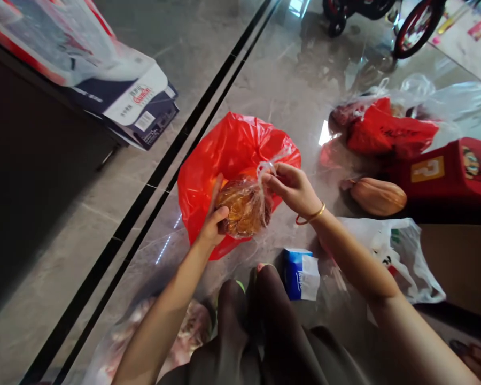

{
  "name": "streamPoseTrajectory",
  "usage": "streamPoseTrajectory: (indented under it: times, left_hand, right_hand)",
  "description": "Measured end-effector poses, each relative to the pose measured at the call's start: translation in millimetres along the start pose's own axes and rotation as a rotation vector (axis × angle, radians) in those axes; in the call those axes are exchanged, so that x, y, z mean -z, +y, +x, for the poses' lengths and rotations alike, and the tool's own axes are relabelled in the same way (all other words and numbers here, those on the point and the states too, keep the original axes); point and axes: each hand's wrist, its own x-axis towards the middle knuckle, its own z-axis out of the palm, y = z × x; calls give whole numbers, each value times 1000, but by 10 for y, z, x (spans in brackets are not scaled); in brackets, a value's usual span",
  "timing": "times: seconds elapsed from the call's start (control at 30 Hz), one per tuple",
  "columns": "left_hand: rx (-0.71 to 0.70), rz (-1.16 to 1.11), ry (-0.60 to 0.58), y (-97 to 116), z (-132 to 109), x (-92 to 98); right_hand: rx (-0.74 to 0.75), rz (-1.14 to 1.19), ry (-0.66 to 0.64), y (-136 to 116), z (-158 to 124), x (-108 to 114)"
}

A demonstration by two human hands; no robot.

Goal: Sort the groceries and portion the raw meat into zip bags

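Left hand (213, 224) curls fingers round the clear bag (242, 208); right hand (294, 187) pinches its top; steady support should spare the plastic.

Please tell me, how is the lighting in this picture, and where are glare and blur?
Head view: uneven lighting, white glare on the glossy floor, highlights on the red plastic bag; head view: small glints on the clear plastic bag; head view: the dark surface at left shows little detail; head view: the blue tissue pack looks slightly soft.
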Motion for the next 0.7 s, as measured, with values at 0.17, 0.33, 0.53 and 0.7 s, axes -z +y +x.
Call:
streamPoseTrajectory:
  times: [0.17, 0.33, 0.53, 0.7]
  left_hand:
    - [-52, 35, 4, -32, 15, -117]
    - [-123, 93, -50, -12, -10, -220]
    - [-153, 114, -129, -69, -43, -248]
    - [-159, -23, -277, -128, 18, -377]
  right_hand:
    - [-69, -210, -112, -61, -9, 124]
    - [-103, -477, -258, 53, -53, 173]
    - [70, -556, -87, 8, -143, 263]
    - [142, -560, -37, -238, -324, 391]
